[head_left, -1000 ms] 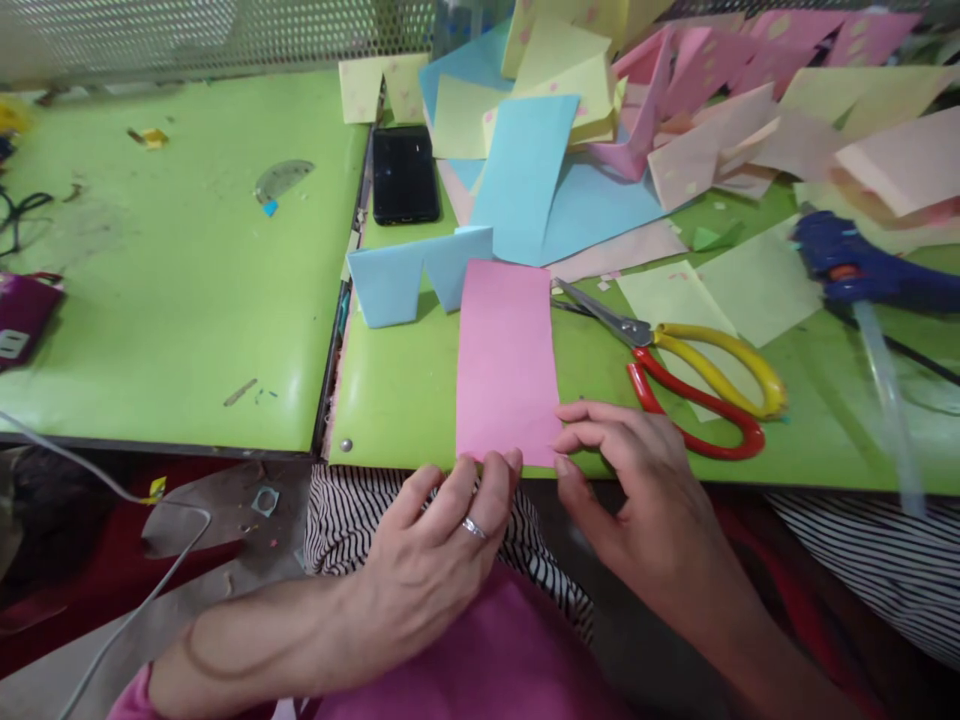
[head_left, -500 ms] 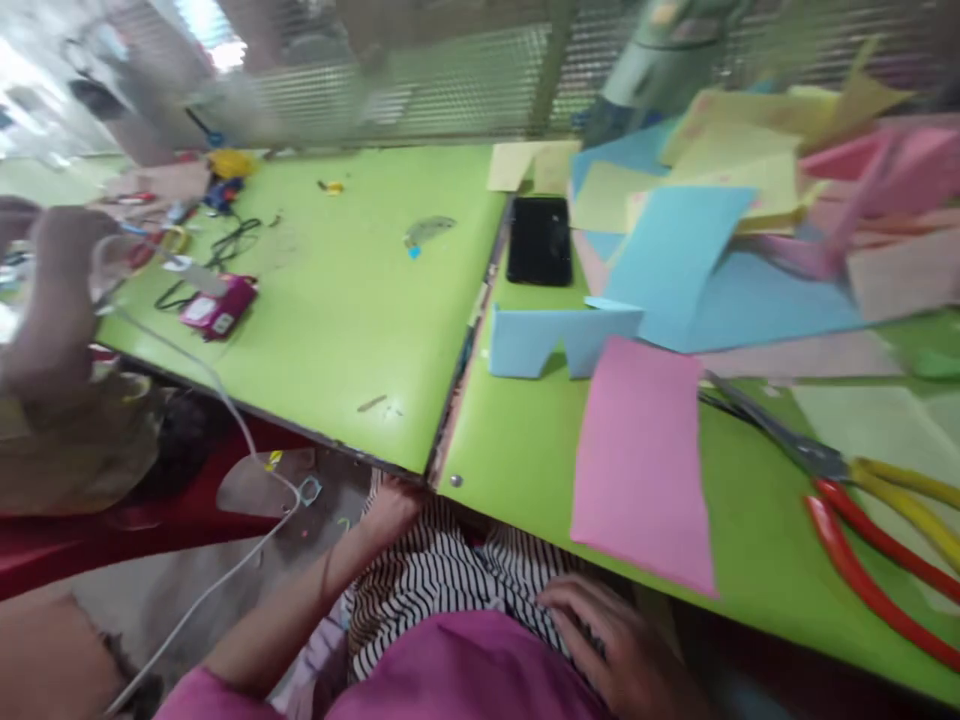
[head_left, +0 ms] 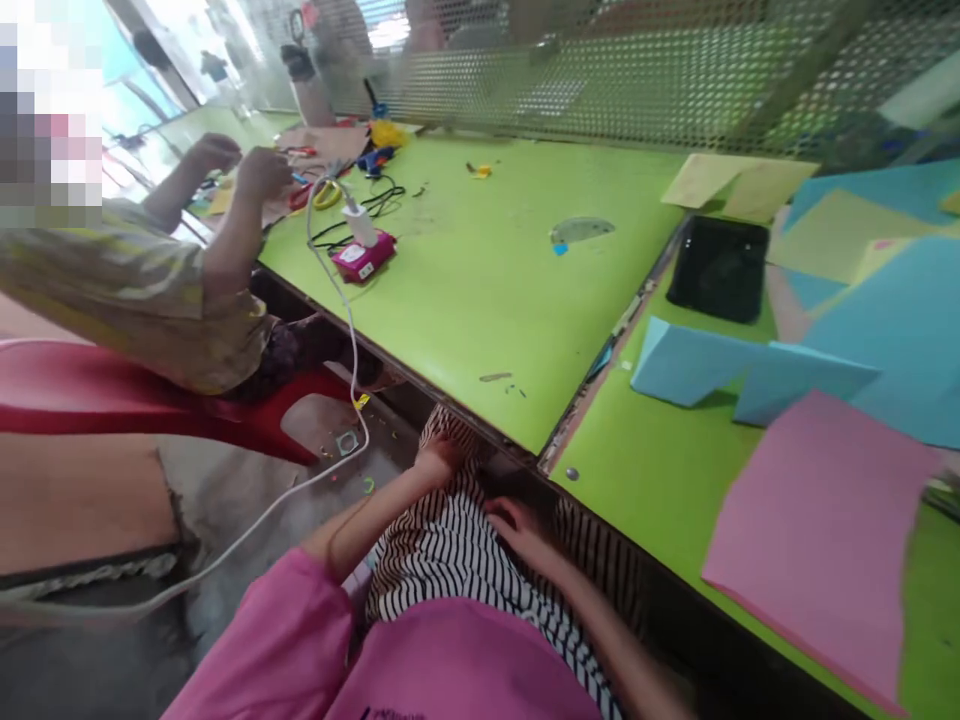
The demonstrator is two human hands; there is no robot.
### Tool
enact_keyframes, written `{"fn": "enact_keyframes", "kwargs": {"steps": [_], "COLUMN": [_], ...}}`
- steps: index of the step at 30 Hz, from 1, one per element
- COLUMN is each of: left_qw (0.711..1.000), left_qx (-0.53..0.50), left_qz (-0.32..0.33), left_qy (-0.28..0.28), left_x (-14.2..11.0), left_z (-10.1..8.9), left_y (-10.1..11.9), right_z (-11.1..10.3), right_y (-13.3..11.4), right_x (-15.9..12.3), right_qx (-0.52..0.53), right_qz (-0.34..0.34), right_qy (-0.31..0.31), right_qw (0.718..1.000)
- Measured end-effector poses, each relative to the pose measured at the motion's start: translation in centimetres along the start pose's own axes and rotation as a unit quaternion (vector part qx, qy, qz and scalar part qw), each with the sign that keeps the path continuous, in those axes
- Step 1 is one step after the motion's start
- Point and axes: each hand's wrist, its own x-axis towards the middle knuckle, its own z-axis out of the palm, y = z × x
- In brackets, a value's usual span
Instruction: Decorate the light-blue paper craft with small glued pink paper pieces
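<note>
My left hand (head_left: 441, 462) rests on the knee of my striped trousers (head_left: 442, 560), just under the table edge. It looks laid flat with nothing held, though its fingertips are partly hidden. My right hand (head_left: 519, 528) lies on the other thigh, fingers loosely bent and apart, holding nothing. Above it, on the green table (head_left: 630, 510), are a pink paper sheet (head_left: 825, 540) and a folded light-blue paper (head_left: 697, 365) with a notch in its lower edge. Behind the blue paper lies a black phone (head_left: 718, 268).
Blue and yellow papers (head_left: 840, 235) lie at the right. A magenta adapter (head_left: 364, 257) with a white plug and trailing white cable (head_left: 262, 525) sits at the left. Beyond it, another person's hands (head_left: 262, 175) work near scissors (head_left: 327, 193). A mesh panel (head_left: 600, 90) borders the table.
The view has swung left, so the scissors at the right are nearly out of frame. My right hand has moved inward along my lap, closer to the left. The left stays on the knee.
</note>
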Motion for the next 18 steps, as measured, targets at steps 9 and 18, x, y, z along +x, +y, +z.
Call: {"fn": "enact_keyframes", "kwargs": {"steps": [9,18], "left_qw": [0.973,0.997], "left_qx": [-0.073,0.017], "left_qz": [0.058,-0.068], "left_qy": [-0.21,-0.015], "left_x": [-12.8,-13.2], "left_z": [-0.6,-7.6], "left_y": [6.9,3.7], "right_z": [3.9,6.4], "right_y": [-4.1,-9.2], "right_x": [4.0,1.6], "right_qx": [-0.04,-0.151], "right_qz": [-0.018,-0.144], "right_qy": [0.106,-0.12], "right_qw": [0.993,0.971]}}
